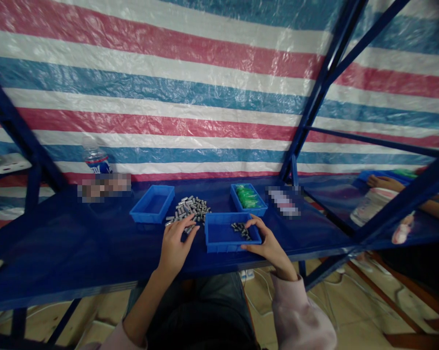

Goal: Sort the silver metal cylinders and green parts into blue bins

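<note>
My left hand [176, 240] reaches over the near edge of a loose pile of small silvery metal cylinders [195, 206], its thumb and fingers apart. I see nothing held between them. My right hand [265, 240] grips the right end of a blue plastic bin [219, 247], thumb along the near wall and fingers over the rim. Several small dark metal pieces [241, 229] lie in the right part of that bin.
On the table [77, 243], an empty-looking blue bin [149, 217] stands left of the pile. Behind the gripped bin, another blue bin [262, 212] holds green packets [247, 197]. A bottle [98, 158] stands back left. A co-worker's hand [385, 183] shows far right, beyond blue frame posts.
</note>
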`<action>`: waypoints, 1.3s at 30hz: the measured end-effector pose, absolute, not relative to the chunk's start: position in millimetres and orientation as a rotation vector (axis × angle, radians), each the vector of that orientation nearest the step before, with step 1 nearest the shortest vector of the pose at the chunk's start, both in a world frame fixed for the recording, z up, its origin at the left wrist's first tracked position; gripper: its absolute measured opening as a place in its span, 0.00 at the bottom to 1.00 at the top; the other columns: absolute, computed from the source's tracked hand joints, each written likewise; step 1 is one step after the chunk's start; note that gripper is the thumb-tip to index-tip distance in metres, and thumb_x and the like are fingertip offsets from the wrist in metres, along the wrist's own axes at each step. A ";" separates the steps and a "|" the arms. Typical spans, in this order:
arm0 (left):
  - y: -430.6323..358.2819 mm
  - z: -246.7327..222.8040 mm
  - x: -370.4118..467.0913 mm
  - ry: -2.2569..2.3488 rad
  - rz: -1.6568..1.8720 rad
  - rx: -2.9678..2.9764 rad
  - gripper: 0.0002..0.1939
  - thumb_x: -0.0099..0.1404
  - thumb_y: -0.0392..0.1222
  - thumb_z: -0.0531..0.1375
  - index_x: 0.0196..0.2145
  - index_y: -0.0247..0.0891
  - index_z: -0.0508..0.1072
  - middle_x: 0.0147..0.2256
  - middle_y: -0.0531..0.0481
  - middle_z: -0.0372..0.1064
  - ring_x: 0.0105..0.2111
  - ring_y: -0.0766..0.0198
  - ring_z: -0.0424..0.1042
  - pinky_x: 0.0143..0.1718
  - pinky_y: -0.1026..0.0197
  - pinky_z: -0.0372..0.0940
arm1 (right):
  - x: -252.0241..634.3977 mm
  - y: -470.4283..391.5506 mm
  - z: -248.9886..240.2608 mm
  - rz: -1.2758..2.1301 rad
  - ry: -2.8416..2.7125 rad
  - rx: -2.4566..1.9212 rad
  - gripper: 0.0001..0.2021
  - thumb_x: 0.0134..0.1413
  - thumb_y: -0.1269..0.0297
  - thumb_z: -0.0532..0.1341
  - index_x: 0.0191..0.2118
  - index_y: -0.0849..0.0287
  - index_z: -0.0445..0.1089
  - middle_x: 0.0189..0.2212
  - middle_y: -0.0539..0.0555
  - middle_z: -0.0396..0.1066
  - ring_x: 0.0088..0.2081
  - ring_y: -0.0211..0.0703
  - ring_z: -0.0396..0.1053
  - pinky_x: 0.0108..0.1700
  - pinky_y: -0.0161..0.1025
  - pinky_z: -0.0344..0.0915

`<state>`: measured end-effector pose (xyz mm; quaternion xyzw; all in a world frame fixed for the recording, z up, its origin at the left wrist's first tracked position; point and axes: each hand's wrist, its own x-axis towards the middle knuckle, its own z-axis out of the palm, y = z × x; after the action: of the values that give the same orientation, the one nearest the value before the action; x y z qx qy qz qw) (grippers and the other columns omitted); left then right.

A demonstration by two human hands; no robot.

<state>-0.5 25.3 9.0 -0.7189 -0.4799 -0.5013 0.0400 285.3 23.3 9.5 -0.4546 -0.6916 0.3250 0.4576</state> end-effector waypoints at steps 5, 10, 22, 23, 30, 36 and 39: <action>28.5 24.2 17.4 -1.389 -1.726 -2.276 0.16 0.64 0.42 0.61 0.49 0.43 0.70 0.38 0.51 0.78 0.42 0.58 0.74 0.48 0.54 0.63 | 285.9 24.1 8.1 0.788 -1.705 -1.103 0.26 0.36 0.56 0.73 0.44 0.52 0.66 0.54 0.55 0.63 0.64 0.57 0.50 0.64 0.50 0.49; 30.9 26.4 32.2 -1.307 -1.624 -2.580 0.18 0.66 0.42 0.59 0.53 0.43 0.67 0.42 0.50 0.77 0.46 0.59 0.73 0.52 0.52 0.63 | 285.4 22.4 10.5 0.781 -1.718 -1.106 0.26 0.37 0.57 0.73 0.45 0.52 0.67 0.53 0.54 0.64 0.64 0.55 0.51 0.65 0.50 0.47; 41.1 4.7 14.9 -1.621 -0.994 -2.451 0.17 0.66 0.34 0.53 0.51 0.39 0.70 0.55 0.42 0.68 0.56 0.48 0.65 0.54 0.39 0.58 | 285.9 24.4 8.7 0.776 -1.721 -1.086 0.27 0.37 0.58 0.73 0.46 0.51 0.67 0.53 0.54 0.64 0.64 0.57 0.51 0.64 0.51 0.49; 40.0 4.9 16.5 -1.596 -0.926 -2.495 0.19 0.66 0.32 0.52 0.52 0.39 0.69 0.56 0.42 0.66 0.58 0.48 0.63 0.55 0.39 0.56 | 286.2 24.7 8.2 0.777 -1.723 -1.088 0.27 0.37 0.58 0.73 0.46 0.51 0.67 0.53 0.54 0.64 0.64 0.56 0.51 0.64 0.51 0.48; 35.9 8.3 19.2 -1.514 -0.864 -2.549 0.23 0.63 0.28 0.52 0.53 0.43 0.69 0.55 0.44 0.68 0.58 0.51 0.62 0.57 0.39 0.54 | 286.7 24.3 7.1 0.779 -1.726 -1.104 0.27 0.37 0.56 0.73 0.46 0.51 0.67 0.54 0.55 0.63 0.64 0.56 0.51 0.65 0.51 0.47; 33.8 9.9 20.7 -1.548 -0.910 -2.504 0.18 0.62 0.29 0.54 0.47 0.43 0.74 0.51 0.45 0.71 0.54 0.50 0.67 0.57 0.37 0.52 | 286.7 24.0 7.2 0.770 -1.725 -1.106 0.27 0.37 0.56 0.73 0.46 0.51 0.68 0.55 0.55 0.63 0.64 0.57 0.51 0.65 0.52 0.48; 32.2 10.9 21.8 -1.543 -0.953 -2.478 0.16 0.62 0.29 0.54 0.42 0.43 0.76 0.46 0.46 0.74 0.50 0.51 0.69 0.56 0.38 0.52 | 286.4 23.6 7.6 0.773 -1.718 -1.111 0.27 0.36 0.56 0.73 0.46 0.51 0.68 0.55 0.55 0.63 0.64 0.57 0.51 0.64 0.53 0.48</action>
<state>21.8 32.2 10.9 -0.8065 -0.5020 -0.3102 0.0353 286.4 23.6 7.6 -0.4512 -0.6979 0.3141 0.4591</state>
